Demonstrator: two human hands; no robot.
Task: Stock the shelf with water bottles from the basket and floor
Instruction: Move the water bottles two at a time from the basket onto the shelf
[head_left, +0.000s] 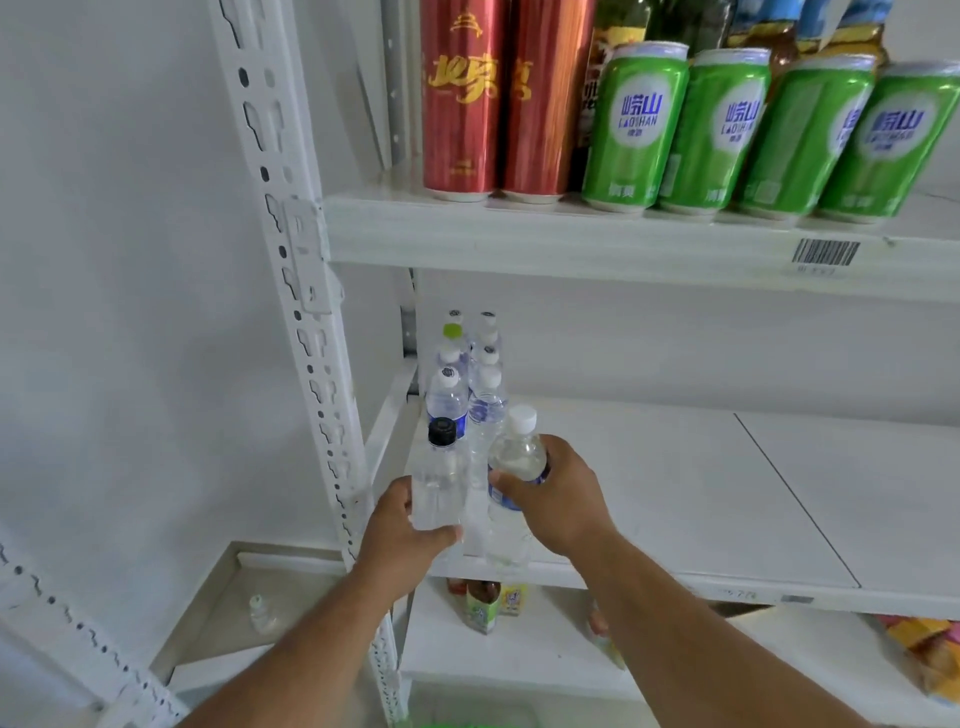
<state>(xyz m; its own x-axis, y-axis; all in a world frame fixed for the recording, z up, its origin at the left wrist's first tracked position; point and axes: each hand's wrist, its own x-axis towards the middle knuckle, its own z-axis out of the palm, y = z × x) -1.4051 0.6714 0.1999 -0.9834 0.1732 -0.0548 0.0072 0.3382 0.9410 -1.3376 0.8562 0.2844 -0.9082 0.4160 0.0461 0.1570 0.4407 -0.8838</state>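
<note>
Black-capped water bottle (440, 475) upright at the front left edge of the middle shelf (675, 499), gripped by the left hand (402, 525). Beside it, white-capped water bottle (514, 483) with blue label, fingers of the right hand (558, 493) wrapped round it. Behind them, two rows of bottles (467, 379) run to the back. Red cans (493, 98) and green cans (753, 135) stand on the shelf above

The tall red cans (488, 98) were cut off at the top edge. The small print under the black barcode sticker (826, 253) was too blurry to read. The white middle shelf board (675, 499) hid most of the little colourful drink bottles (485, 605) below it.
</note>
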